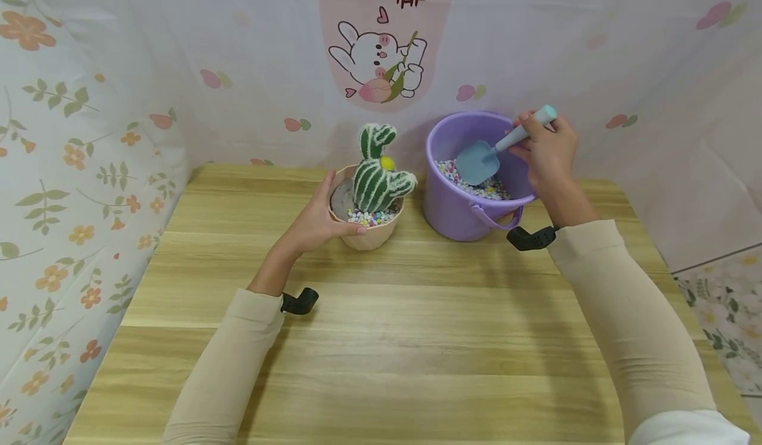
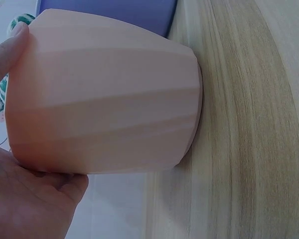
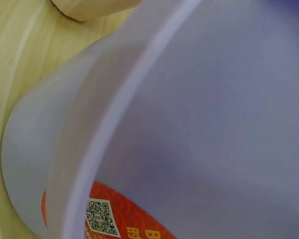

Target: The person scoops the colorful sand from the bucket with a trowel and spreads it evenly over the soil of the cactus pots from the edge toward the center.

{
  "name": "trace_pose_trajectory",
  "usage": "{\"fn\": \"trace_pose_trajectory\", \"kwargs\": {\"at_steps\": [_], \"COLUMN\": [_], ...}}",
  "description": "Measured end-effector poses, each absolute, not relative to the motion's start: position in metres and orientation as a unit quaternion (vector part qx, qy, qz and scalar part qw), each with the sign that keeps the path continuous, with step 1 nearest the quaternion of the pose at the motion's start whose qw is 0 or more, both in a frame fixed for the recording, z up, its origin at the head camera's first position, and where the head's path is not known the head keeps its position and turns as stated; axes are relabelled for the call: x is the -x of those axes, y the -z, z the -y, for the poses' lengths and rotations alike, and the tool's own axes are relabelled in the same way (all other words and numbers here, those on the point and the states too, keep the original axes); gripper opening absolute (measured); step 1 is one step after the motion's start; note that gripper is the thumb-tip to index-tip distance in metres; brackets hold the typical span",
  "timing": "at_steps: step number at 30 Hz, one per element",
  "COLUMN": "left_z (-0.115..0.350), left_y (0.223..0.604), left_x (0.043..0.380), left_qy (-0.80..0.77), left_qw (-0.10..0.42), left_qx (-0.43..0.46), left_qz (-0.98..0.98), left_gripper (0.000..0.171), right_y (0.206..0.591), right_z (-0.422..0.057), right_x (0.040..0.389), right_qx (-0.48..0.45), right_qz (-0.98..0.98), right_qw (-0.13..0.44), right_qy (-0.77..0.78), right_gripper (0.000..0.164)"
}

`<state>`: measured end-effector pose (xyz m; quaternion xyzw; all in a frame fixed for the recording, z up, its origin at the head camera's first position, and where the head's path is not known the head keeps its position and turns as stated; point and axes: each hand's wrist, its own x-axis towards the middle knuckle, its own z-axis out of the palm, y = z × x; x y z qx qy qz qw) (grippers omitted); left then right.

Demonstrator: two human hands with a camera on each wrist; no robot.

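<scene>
My left hand [image 1: 312, 223] grips the rim and side of a peach-coloured flower pot [image 1: 372, 239], its thumb along the front. In the pot stands a green knitted cactus [image 1: 372, 184] with white stripes and a yellow ball. Small coloured pebbles [image 1: 369, 219] lie at its front, and a grey surface shows at the left. My right hand [image 1: 550, 157] holds a small blue shovel [image 1: 478, 162] by its pale handle, blade inside a purple bucket [image 1: 452, 213]. The blade is over more coloured pebbles [image 1: 493, 189] in the bucket. The left wrist view shows the pot's faceted wall [image 2: 104, 94] close up.
Pot and bucket stand side by side near the back of a wooden table [image 1: 393, 339]. A printed curtain [image 1: 250, 55] with a rabbit drawing hangs behind them. The bucket's handle [image 1: 497, 219] hangs at its front. A red label [image 3: 132, 211] is on the bucket.
</scene>
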<state>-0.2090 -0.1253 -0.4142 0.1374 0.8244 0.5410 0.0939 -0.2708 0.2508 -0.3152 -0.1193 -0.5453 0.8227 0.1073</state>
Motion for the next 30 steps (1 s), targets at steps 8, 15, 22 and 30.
{"fn": "trace_pose_trajectory", "kwargs": {"at_steps": [8,15,22,30], "left_z": [0.1240,0.1245,0.1250,0.1247], "left_y": [0.4137,0.4141,0.4144,0.4141], "left_x": [0.2087,0.2086,0.2089,0.2091], "left_qy": [-0.552,-0.547,-0.548,-0.548], "left_qw": [0.102,0.103,0.100,0.097], "left_qx": [-0.137,-0.131,-0.135,-0.136], "left_qz": [-0.816,-0.820,-0.819,-0.819], "left_gripper": [0.126,0.127,0.125,0.125], "right_y": [0.3144,0.3144,0.3162,0.3167], "right_z": [-0.2528,-0.2517,-0.2515,-0.2506], "right_x": [0.2690,0.2705,0.2706,0.2712], "right_qx": [0.092,0.070,0.062,0.046], "right_qz": [0.566,0.575,0.584,0.602], "right_qw": [0.075,0.048,0.053,0.031], "right_qy": [-0.816,-0.814,-0.808,-0.797], "right_gripper": [0.019,0.014,0.012,0.019]}}
